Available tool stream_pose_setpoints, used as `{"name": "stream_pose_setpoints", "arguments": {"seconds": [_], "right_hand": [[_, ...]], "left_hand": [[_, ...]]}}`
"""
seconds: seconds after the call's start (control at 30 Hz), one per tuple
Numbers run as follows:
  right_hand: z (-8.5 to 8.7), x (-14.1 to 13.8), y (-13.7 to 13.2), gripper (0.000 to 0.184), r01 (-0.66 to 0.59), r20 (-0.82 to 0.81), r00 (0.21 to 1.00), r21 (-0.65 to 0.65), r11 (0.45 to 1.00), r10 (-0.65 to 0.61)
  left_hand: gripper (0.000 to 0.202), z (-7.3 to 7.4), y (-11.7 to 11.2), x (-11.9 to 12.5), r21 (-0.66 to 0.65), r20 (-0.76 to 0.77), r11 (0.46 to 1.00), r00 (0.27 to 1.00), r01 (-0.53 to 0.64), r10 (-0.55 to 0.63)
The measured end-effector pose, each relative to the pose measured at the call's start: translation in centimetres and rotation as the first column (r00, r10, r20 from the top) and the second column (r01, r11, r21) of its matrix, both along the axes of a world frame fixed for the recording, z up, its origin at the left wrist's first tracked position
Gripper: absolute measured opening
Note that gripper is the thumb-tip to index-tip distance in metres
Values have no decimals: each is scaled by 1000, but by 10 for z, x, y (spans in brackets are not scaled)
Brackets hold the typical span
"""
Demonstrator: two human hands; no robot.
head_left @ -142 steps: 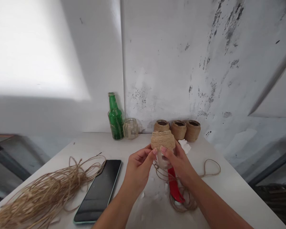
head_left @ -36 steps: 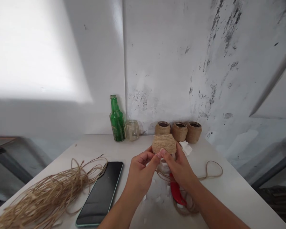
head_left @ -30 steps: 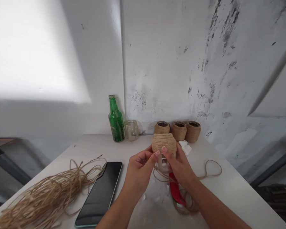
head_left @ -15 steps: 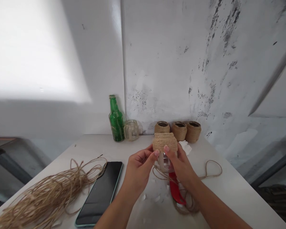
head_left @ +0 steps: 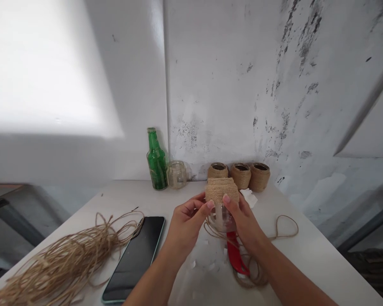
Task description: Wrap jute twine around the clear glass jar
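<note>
Both my hands hold a glass jar [head_left: 221, 217] up above the table. Its upper part is a tight band of jute twine wrapping [head_left: 221, 190], and its lower part is bare clear glass. My left hand [head_left: 187, 225] grips the jar from the left, with fingertips at the lower edge of the twine. My right hand [head_left: 242, 223] holds the other side. A thin strand of twine [head_left: 284, 233] runs over the table beneath the jar, near a red plastic-handled tool [head_left: 235, 255] below my right hand.
A white table [head_left: 306, 263] holds a loose jute bundle [head_left: 57, 265], a black smartphone [head_left: 134, 259], a green glass bottle [head_left: 156, 163], a clear jar [head_left: 176, 174], several twine-wrapped jars [head_left: 240, 176] along the wall, and white paper scraps [head_left: 249, 197].
The jar has moved slightly right between my hands and turned, with its twine band now nearly level. My fingers have shifted around it.
</note>
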State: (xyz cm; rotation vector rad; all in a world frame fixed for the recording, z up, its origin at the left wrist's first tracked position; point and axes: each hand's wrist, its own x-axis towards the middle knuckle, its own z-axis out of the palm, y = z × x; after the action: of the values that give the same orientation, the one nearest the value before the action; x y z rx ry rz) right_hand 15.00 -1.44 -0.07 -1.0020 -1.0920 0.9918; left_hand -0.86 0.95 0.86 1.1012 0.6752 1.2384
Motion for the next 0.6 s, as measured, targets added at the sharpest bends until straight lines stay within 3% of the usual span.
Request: {"name": "stream_pose_setpoints", "arguments": {"seconds": [0.13, 0.4, 0.6], "right_hand": [[-4, 1, 2, 61, 6, -14, 1000, -33, 999, -7], [-4, 5, 8, 58, -46, 152, 987, -37, 998, 52], [-7, 3, 6, 59, -36, 203, 979, 10, 999, 33]], "left_hand": [[42, 2, -3, 2, 5, 38, 998, 998, 58, -58], [43, -7, -2, 6, 68, -6, 993, 995, -95, 95], [40, -9, -4, 4, 116, -77, 988, 991, -99, 109]]}}
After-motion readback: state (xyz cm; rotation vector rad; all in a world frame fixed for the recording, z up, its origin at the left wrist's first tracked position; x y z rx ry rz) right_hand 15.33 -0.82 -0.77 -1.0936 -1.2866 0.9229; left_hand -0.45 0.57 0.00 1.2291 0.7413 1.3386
